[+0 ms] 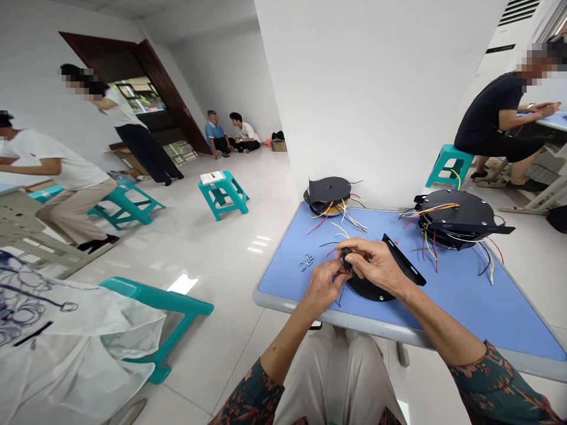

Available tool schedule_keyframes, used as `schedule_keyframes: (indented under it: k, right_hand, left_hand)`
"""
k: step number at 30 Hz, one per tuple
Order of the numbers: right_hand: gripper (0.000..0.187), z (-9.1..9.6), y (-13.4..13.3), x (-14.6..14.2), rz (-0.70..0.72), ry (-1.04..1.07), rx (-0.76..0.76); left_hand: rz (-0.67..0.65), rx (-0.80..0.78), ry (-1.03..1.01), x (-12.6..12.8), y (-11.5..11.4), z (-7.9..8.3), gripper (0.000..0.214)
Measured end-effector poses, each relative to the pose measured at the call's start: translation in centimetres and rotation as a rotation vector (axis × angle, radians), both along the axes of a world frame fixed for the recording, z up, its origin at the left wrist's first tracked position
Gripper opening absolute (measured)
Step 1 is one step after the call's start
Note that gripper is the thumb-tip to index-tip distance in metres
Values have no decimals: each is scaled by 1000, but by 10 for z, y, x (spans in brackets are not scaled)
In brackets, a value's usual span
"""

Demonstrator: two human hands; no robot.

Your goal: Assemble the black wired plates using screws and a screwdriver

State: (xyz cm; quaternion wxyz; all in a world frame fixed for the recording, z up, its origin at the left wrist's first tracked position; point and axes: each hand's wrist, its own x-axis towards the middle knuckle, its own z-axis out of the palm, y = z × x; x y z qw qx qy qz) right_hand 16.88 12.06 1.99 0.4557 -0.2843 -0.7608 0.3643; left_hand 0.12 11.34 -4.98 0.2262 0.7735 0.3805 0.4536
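Observation:
My right hand (376,264) pinches a small black component (346,258) above the blue table (460,295). My left hand (321,284) sits just below it, its fingers closed on thin red wires (340,289) leading from the component. Under both hands lies a black round plate (367,289) with a black metal bracket (402,258) standing along its edge. A little heap of small silver screws or nuts (306,261) lies left of my hands. Farther back stand two similar black plate assemblies (328,190) (456,209), trailing red, yellow, white and black wires.
A white pillar (354,88) rises behind the table. Teal plastic stools (222,192) stand on the white tile floor. Co-workers sit or stand around the room, including one (491,118) at another table on the right. Translucent plastic sheeting (66,336) lies at lower left.

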Motion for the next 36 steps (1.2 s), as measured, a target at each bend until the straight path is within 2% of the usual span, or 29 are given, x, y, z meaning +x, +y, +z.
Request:
schedule_keyframes:
  k: [5, 9, 16, 19, 23, 29, 36]
  right_hand:
    - [16, -1, 1, 0, -84, -15, 59]
    - [16, -4, 0, -1, -129, -48, 61]
    - [17, -3, -1, -3, -52, -21, -7]
    - [22, -2, -2, -3, -62, -11, -10]
    - [22, -1, -3, -2, -105, -56, 33]
    - [16, -3, -2, -1, -204, -84, 187]
    - [15, -6, 0, -1, -237, -68, 196]
  left_hand:
    - [22, 78, 20, 2, 1, -3, 12]
    - [59, 72, 53, 1, 0, -2, 9]
    - [37, 72, 51, -1, 1, -1, 13]
    - [17, 52, 60, 0, 1, -2, 13]
    - [23, 59, 63, 2, 1, -3, 11]
    - [22, 61, 67, 1, 1, -2, 10]
    - [30, 110, 84, 2, -1, -3, 6]
